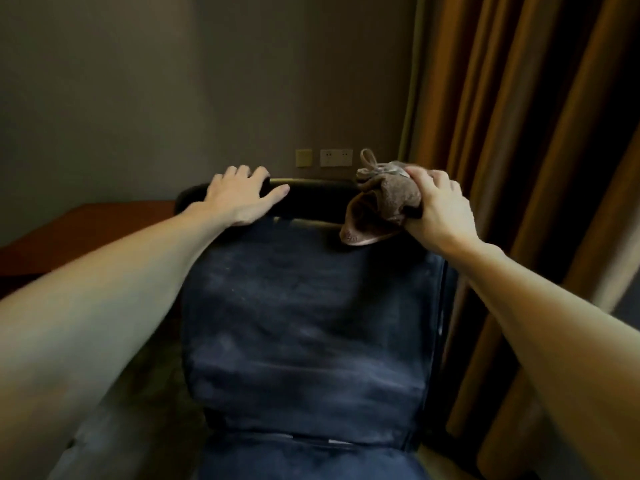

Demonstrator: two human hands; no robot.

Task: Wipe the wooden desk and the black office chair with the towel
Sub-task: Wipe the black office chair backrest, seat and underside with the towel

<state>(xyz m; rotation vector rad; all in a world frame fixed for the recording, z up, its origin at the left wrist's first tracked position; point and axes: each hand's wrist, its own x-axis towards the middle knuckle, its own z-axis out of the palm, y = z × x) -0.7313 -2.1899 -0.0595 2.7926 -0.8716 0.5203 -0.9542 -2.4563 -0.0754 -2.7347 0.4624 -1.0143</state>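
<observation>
At the far left, the wooden surface (86, 230) is showing only a reddish corner past our left forearm, well apart from the towel. We cannot tell from here whether it has been wiped.

Next, our left hand (239, 195) is bracing the black office chair (304, 323). Its fingers are curling over the top edge of the backrest, and the thumb is lying straight along the front. Below it, the backrest is facing us and carrying pale, cloudy smears across the dark upholstery.

On the wall behind, a switch plate and a socket plate (336, 157) are sitting just above the chair's top edge.

Further right, the towel (384, 202) is resting at the upper right corner of the backrest. It is bunched into a brown wad, with one flap hanging onto the upholstery and a small loop sticking up. Our right hand (440, 209) is gripping that wad tightly, fingers wrapped round it. Just beside this hand, the orange curtain (536, 133) is hanging in folds.

We are judging that the chair is the part in hand, and that several things could go wrong:

- With the towel balled up, little cloth is meeting the chair, so a stroke may only push the smears around.
- The loose flap may drag and fold under.
- A hard push may swivel or roll the chair if our left hand is bracing too lightly.
- A wide sweep may pull the curtain in.
- The dim light may be hiding missed patches.
</observation>
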